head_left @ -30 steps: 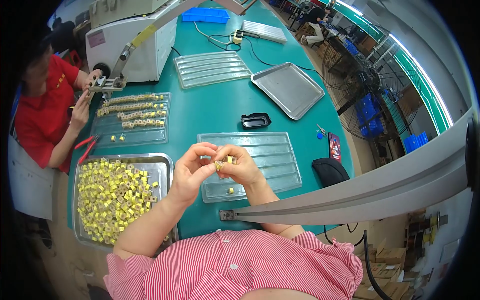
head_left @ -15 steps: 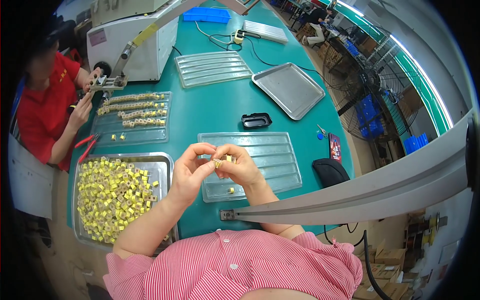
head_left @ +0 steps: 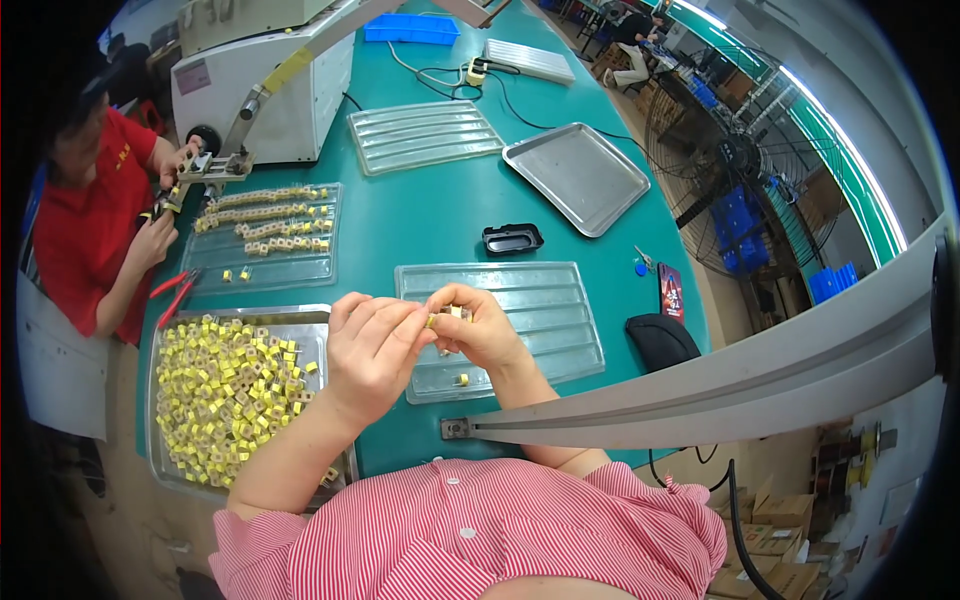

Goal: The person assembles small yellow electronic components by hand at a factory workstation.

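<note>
Left hand (head_left: pixel 372 352): centre, fingers pressed together; pinch hidden, can't tell
Right hand (head_left: pixel 486 332): centre, pinching yellow blocks (head_left: pixel 457 312)
Metal tray (head_left: pixel 312 334): lower left, block heap (head_left: pixel 222 400)

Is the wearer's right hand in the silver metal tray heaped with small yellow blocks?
No, the right hand grips small yellow-and-beige pieces above a ribbed clear plastic tray.

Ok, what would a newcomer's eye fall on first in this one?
Likely the heap of small yellow-and-tan parts in the metal tray, lower left. Next, at the centre, the left hand and right hand, close together at similar pieces. A co-worker's red shirt, far left, also stands out.
</note>
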`<state>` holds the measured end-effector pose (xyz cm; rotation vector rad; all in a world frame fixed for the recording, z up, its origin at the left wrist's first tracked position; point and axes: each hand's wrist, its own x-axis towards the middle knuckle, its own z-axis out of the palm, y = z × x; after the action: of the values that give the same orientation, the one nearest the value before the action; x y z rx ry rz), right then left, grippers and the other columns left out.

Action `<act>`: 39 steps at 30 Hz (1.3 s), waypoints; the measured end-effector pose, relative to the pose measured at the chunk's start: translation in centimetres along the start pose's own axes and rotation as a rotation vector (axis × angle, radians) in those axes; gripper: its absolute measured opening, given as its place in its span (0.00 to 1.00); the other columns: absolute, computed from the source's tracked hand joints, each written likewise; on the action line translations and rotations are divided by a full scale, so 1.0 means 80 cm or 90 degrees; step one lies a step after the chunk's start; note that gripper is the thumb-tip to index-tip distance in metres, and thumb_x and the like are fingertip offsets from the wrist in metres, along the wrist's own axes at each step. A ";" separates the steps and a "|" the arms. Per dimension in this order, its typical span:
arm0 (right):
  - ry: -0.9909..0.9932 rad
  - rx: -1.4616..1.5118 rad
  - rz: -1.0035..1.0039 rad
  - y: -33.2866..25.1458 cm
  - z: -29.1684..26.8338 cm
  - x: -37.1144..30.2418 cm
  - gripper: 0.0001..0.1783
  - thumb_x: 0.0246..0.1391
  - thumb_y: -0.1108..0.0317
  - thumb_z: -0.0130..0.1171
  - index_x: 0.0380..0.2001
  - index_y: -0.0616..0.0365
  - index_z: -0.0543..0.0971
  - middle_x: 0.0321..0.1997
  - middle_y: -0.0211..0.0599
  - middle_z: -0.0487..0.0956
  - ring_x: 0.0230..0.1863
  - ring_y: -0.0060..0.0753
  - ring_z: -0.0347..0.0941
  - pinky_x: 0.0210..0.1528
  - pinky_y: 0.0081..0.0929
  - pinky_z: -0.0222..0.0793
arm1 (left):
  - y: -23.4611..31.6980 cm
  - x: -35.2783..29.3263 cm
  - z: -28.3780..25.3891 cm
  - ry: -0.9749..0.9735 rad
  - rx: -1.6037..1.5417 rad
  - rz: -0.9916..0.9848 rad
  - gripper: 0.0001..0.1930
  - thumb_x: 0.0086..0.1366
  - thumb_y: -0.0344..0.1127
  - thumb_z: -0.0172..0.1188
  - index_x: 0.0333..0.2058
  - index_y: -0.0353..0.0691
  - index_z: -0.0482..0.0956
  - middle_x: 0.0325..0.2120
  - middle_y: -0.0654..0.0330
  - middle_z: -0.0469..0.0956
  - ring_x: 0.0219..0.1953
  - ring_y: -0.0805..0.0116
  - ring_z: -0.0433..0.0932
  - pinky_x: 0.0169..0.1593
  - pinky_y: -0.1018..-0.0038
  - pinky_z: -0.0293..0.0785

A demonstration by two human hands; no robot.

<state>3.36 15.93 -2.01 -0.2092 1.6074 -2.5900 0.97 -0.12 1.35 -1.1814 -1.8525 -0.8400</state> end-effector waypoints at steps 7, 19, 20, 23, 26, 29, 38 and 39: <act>0.021 0.001 0.014 -0.002 0.002 0.000 0.06 0.44 0.74 0.55 0.27 0.63 0.73 0.17 0.29 0.71 0.17 0.15 0.65 0.15 0.10 0.55 | 0.003 0.003 -0.003 -0.020 0.029 0.000 0.11 0.44 0.30 0.60 0.29 0.36 0.73 0.26 0.62 0.74 0.29 0.68 0.73 0.37 0.69 0.62; 0.021 -0.089 0.009 0.000 -0.005 0.001 0.06 0.43 0.73 0.57 0.27 0.62 0.73 0.18 0.29 0.71 0.16 0.13 0.64 0.15 0.09 0.55 | -0.007 0.004 0.002 -0.038 0.002 0.002 0.10 0.42 0.27 0.59 0.26 0.35 0.72 0.23 0.61 0.72 0.25 0.66 0.71 0.34 0.70 0.63; 0.020 -0.089 0.009 0.000 -0.004 0.001 0.06 0.43 0.73 0.57 0.27 0.62 0.73 0.18 0.29 0.71 0.16 0.13 0.64 0.15 0.09 0.55 | -0.011 0.003 0.002 -0.044 -0.026 0.000 0.09 0.41 0.27 0.59 0.25 0.36 0.71 0.21 0.61 0.71 0.24 0.66 0.70 0.33 0.70 0.63; 0.005 -0.086 0.034 -0.001 -0.002 0.001 0.06 0.43 0.72 0.58 0.26 0.62 0.73 0.18 0.29 0.71 0.16 0.13 0.64 0.15 0.09 0.55 | -0.024 0.005 0.002 -0.066 -0.099 -0.001 0.07 0.41 0.28 0.60 0.22 0.37 0.71 0.19 0.61 0.70 0.23 0.65 0.70 0.32 0.71 0.63; -0.028 -0.083 0.043 -0.002 0.000 0.001 0.05 0.44 0.73 0.55 0.26 0.62 0.72 0.18 0.29 0.71 0.16 0.15 0.64 0.16 0.11 0.56 | -0.028 0.011 -0.004 -0.126 -0.158 -0.036 0.06 0.42 0.28 0.60 0.21 0.38 0.71 0.18 0.60 0.69 0.22 0.63 0.69 0.32 0.71 0.63; -0.016 -0.102 0.058 -0.002 0.003 0.001 0.06 0.43 0.72 0.56 0.26 0.61 0.72 0.18 0.29 0.70 0.17 0.16 0.64 0.15 0.11 0.56 | -0.028 0.011 -0.006 -0.186 -0.265 -0.171 0.05 0.45 0.27 0.59 0.20 0.38 0.71 0.17 0.60 0.69 0.23 0.67 0.70 0.32 0.74 0.64; -0.055 0.030 0.053 0.005 -0.002 0.000 0.08 0.44 0.69 0.56 0.29 0.60 0.72 0.17 0.28 0.69 0.17 0.16 0.64 0.14 0.12 0.52 | -0.029 -0.017 0.007 -0.192 -0.889 -0.640 0.09 0.52 0.28 0.57 0.31 0.35 0.68 0.27 0.63 0.70 0.32 0.76 0.70 0.36 0.80 0.66; -0.056 0.029 0.054 0.005 -0.001 0.000 0.08 0.45 0.69 0.56 0.29 0.60 0.72 0.17 0.28 0.69 0.17 0.16 0.64 0.14 0.12 0.53 | -0.029 -0.018 0.007 -0.192 -0.889 -0.641 0.09 0.52 0.28 0.57 0.31 0.35 0.68 0.27 0.63 0.70 0.32 0.76 0.70 0.36 0.80 0.66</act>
<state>3.33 15.86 -2.41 -0.2421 1.4932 -2.5152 -0.94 -1.05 -0.44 -0.9869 -2.0080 -2.9562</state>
